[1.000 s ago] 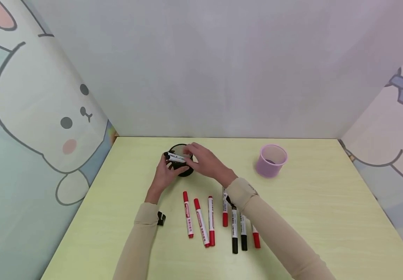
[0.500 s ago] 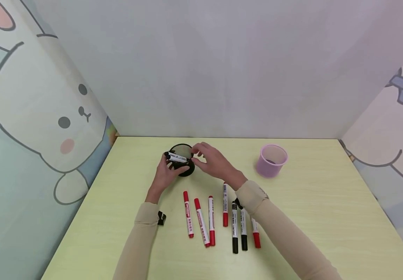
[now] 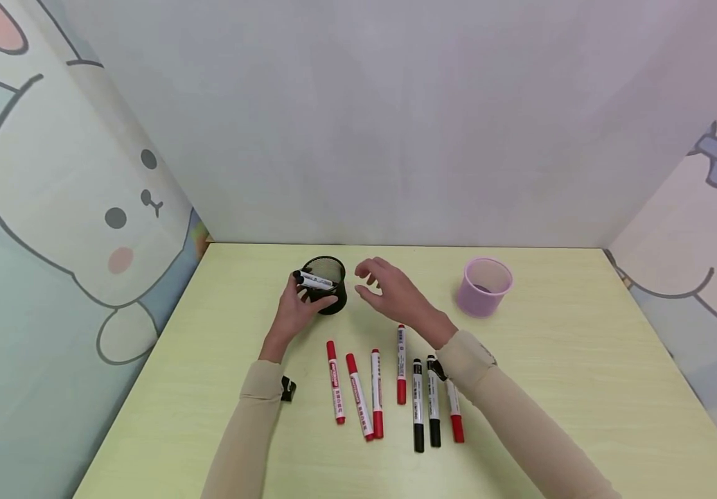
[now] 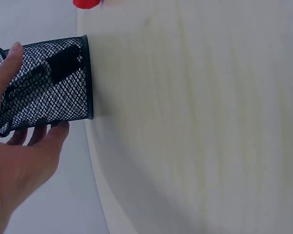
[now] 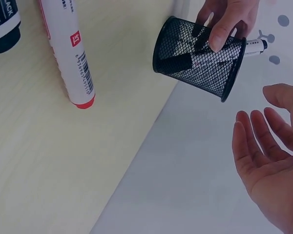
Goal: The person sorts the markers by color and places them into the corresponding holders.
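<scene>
My left hand point(image 3: 293, 310) is clasping the black mesh cup point(image 4: 53, 97), thumb and fingers round its wall.
It's standing toward the far side of the table point(image 3: 558, 360), black-capped markers point(image 3: 316, 281) leaning inside; my right hand point(image 3: 393, 292) is hovering just beside it, fingers and thumb apart.

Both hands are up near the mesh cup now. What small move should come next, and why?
I'd probably lower the right hand toward a black marker on the table: that hand looks open and holds nothing, the left hand grips the mesh cup, and a black-ended pen already sits in it.
</scene>
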`<state>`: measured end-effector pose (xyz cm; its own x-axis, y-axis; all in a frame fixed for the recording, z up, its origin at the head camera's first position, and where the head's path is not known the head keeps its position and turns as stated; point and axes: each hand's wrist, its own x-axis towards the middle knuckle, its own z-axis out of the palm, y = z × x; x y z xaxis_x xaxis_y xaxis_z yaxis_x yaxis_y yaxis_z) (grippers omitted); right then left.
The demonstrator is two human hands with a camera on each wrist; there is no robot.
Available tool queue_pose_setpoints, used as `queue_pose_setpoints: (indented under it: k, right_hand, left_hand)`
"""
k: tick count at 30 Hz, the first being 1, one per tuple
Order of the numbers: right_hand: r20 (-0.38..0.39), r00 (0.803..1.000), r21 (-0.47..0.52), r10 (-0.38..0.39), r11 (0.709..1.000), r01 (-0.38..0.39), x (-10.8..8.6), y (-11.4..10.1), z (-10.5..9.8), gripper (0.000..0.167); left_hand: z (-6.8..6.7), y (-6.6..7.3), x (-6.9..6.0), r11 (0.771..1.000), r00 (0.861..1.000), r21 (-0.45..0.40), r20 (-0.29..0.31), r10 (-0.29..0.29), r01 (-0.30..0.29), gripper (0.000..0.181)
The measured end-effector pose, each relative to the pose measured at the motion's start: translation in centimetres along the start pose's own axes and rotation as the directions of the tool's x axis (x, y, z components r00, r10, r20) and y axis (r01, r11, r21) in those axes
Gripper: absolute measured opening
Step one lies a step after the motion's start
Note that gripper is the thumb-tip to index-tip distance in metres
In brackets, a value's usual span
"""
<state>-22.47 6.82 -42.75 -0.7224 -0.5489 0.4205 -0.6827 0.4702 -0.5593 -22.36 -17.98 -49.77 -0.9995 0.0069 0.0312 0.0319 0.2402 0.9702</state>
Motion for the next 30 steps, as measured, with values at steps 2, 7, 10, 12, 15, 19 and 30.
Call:
queue_pose_setpoints:
  k: [2, 7, 10, 12, 15, 19, 30]
  right_hand:
    - [0.002, 1.000, 0.005, 0.019, 1.000, -0.019, -0.3, 0.0, -0.2, 0.021]
    - [0.009, 0.999, 0.020, 0.053, 0.998, -0.053, -1.2, 0.0, -0.5, 0.022]
    - [0.011, 0.998, 0.016, 0.062, 0.998, -0.062, -1.6, 0.0, -0.6, 0.023]
    - [0.010, 0.998, 0.007, 0.067, 0.998, -0.067, -1.9, 0.0, -0.7, 0.023]
    - [0.008, 0.998, -0.003, 0.069, 0.998, -0.069, -2.2, -0.1, -0.9, 0.023]
    - [0.011, 0.997, -0.015, 0.077, 0.997, -0.076, -2.9, -0.3, -1.3, 0.024]
    - [0.037, 0.991, -0.059, 0.130, 0.990, -0.128, -5.3, -0.5, -2.1, 0.027]
  left_hand:
    - [0.0, 0.0, 0.0, 1.000, 1.000, 0.001, 0.001, 0.002, -0.002, 0.085]
    - [-0.1, 0.2, -0.2, 1.000, 1.000, 0.003, -0.002, -0.004, 0.004, 0.086]
    - [-0.1, 0.3, -0.4, 1.000, 1.000, 0.002, -0.002, -0.011, 0.011, 0.086]
    - [-0.1, 0.3, -0.4, 1.000, 1.000, 0.001, -0.001, -0.010, 0.010, 0.087]
    - [-0.1, 0.3, -0.4, 1.000, 1.000, -0.008, 0.001, -0.003, 0.003, 0.087]
    - [-0.1, 0.4, -0.6, 1.000, 1.000, -0.009, 0.001, -0.003, 0.003, 0.087]
    - [-0.1, 0.5, -0.8, 1.000, 1.000, -0.004, 0.000, -0.009, 0.009, 0.086]
